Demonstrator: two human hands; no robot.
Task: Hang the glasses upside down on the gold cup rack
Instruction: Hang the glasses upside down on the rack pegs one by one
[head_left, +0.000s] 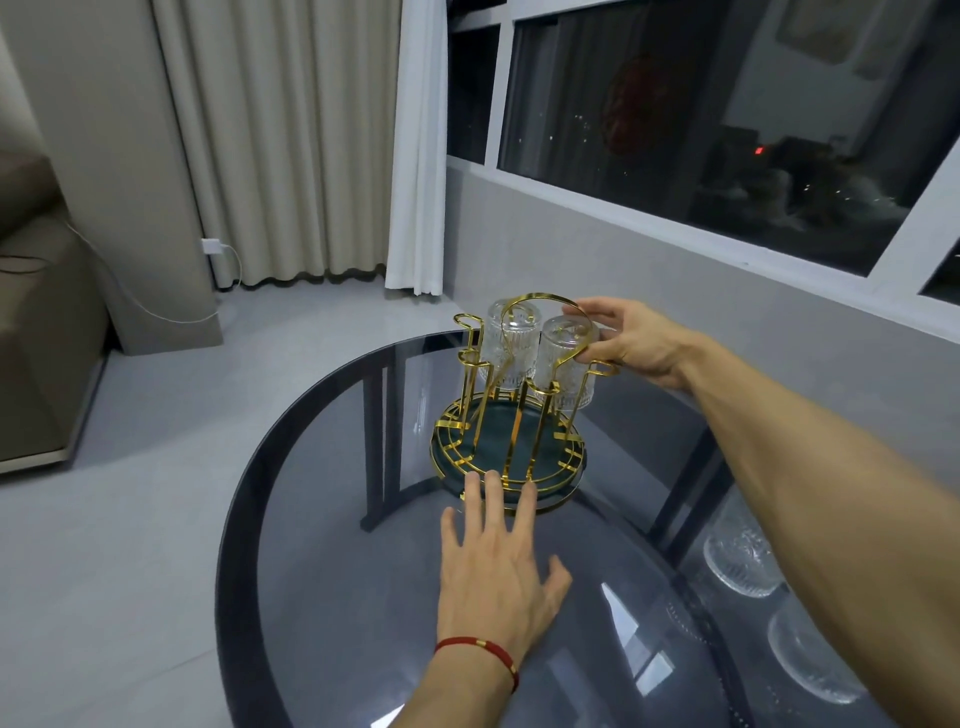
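The gold cup rack (511, 405) stands on the dark glass table (332, 571), its green round base (519, 457) just beyond the fingertips of the left hand (498, 577). That hand lies flat, fingers spread wide, palm down on the table, holding nothing; its longest fingers touch or nearly touch the base rim. A red string bracelet (480, 654) circles its wrist.

The right hand (631, 338) is raised at the far side of the rack, thumb and fingers closed around the near ribbed glass (566, 358), which sits upside down over a prong. A second ribbed glass (506, 343) hangs inverted just to the left of that hand, close beside the first; whether the two touch cannot be told.

Below the right forearm, two more glasses (743, 556) lie on the table near its edge.
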